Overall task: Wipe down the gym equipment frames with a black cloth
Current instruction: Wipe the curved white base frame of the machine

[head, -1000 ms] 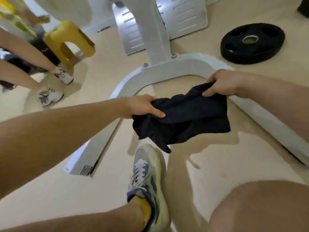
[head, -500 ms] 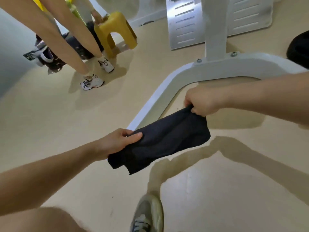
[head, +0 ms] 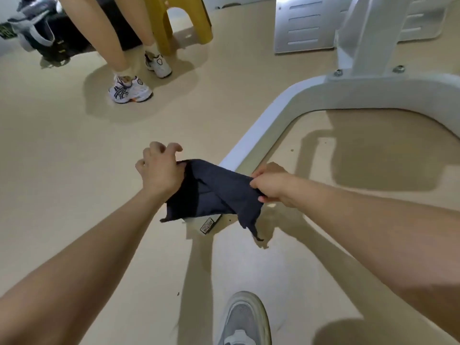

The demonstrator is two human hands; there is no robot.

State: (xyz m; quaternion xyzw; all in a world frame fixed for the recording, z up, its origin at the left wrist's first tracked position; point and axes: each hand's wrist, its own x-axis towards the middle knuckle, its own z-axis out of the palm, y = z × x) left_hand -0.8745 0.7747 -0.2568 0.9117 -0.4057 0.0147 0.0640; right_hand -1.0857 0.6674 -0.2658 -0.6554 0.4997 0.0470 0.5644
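Observation:
A black cloth point(head: 214, 195) hangs stretched between my two hands, low over the floor. My left hand point(head: 160, 168) grips its left edge with the thumb, the other fingers curled up and apart. My right hand point(head: 270, 184) pinches the cloth's right edge. The cloth covers the near end of the white curved base frame point(head: 263, 125) of a gym machine; a small label point(head: 207, 225) on that end shows below the cloth. The frame bends right to a bolted white upright post point(head: 361, 38).
Another person's legs and white sneakers point(head: 130, 89) stand at the upper left beside a yellow stool point(head: 179, 21) and a dark bag point(head: 44, 33). A slotted metal plate point(head: 306, 23) lies behind the post. My grey shoe point(head: 245, 319) is at the bottom.
My view and both hands have moved left along the frame toward its near end. The cloth has come down over that end. The black weight plate is out of view.

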